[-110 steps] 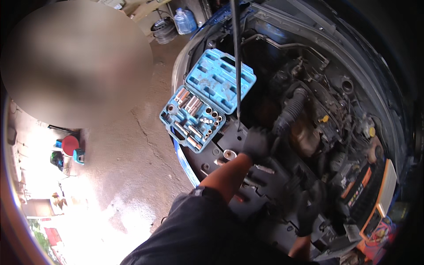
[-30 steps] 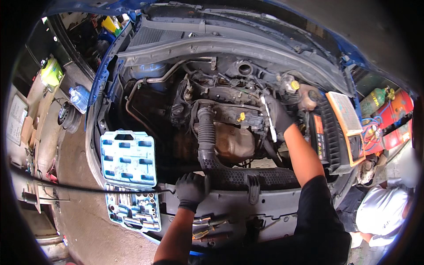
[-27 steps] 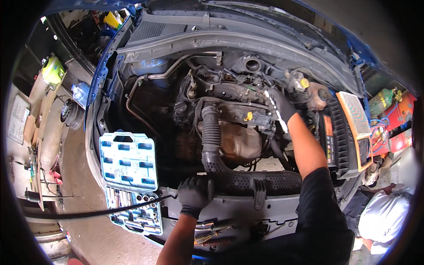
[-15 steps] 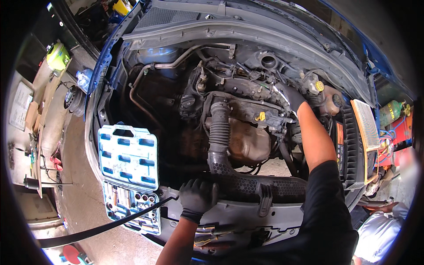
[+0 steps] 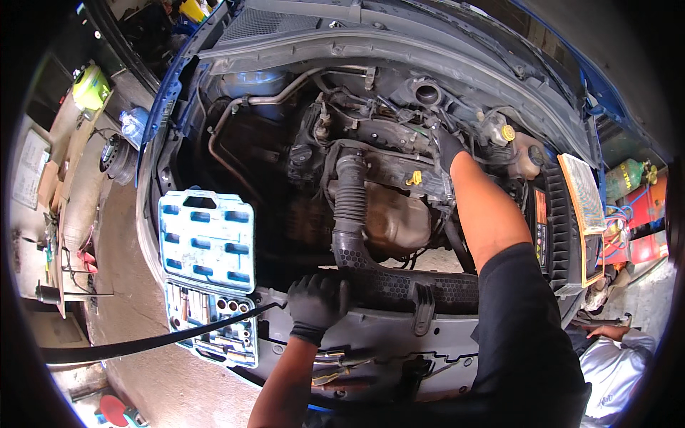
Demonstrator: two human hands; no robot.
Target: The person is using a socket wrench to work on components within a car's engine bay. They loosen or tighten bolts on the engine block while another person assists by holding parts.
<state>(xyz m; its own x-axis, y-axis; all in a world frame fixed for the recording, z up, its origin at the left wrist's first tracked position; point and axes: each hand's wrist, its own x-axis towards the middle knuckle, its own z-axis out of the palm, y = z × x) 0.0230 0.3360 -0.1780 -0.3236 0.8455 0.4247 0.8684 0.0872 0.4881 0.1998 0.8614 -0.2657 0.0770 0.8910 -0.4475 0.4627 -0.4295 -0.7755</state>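
Observation:
My left hand [image 5: 317, 302], in a black glove, rests on the front panel [image 5: 385, 322] of a car's engine bay. Its fingers curl over the panel's rear edge beside the black air duct [image 5: 457, 287]. Close to its thumbless side ends a long black bar [image 5: 164, 342] with a hooked tip; the two look apart. My right hand [image 5: 447, 145], also gloved, reaches deep to the right end of the engine [image 5: 389, 135], among hoses and wiring. Its fingers are mostly hidden there, so whatever they touch cannot be made out. A yellow dipstick handle [image 5: 414, 177] stands left of that forearm.
An opened blue socket case [image 5: 207, 242] stands at the bay's front left corner, sockets in its lower half. Several hand tools [image 5: 339, 367] lie on the front panel. An air filter [image 5: 581, 192] leans by the battery at right. Another person [image 5: 617, 374] is at lower right.
My right hand has shifted left along the engine's right end, its forearm swinging with it. The left hand keeps its place on the panel. The whole view has moved slightly.

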